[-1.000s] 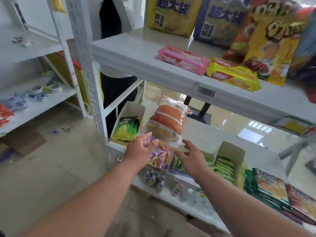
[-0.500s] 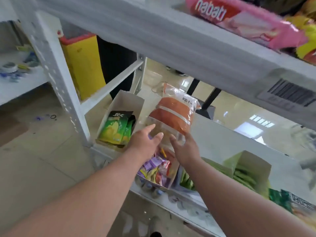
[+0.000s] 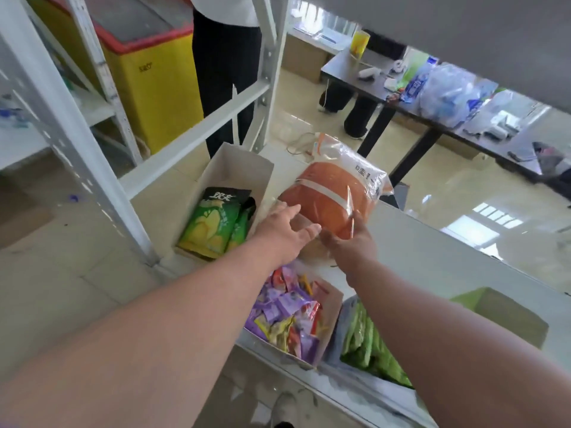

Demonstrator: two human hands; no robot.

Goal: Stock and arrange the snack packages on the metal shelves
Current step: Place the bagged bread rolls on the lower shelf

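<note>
A clear bag of orange-brown bread [image 3: 333, 196] leans tilted on the white metal shelf [image 3: 432, 261]. My left hand [image 3: 287, 230] touches the bag's lower left side with its fingers stretched out. My right hand [image 3: 352, 242] holds the bag's lower end, thumb on the front and fingers hidden beneath. Left of the bag, an open white box [image 3: 244, 168] holds green chip packets [image 3: 213, 223]. In front, a box of purple and yellow candy [image 3: 287, 310] and a stack of green packets [image 3: 370, 344] sit at the shelf's edge under my forearms.
The shelf above [image 3: 463, 32] hangs close overhead. A perforated shelf post [image 3: 71, 134] stands at left. Behind the rack are a yellow chest freezer [image 3: 148, 78], a standing person [image 3: 225, 66] and a dark table [image 3: 411, 103] with plastic bags. An open cardboard box [image 3: 509, 316] sits at right.
My view has dropped below the upper shelf, so its snacks are out of sight. Both hands moved forward from apart onto the bread bag's lower end.
</note>
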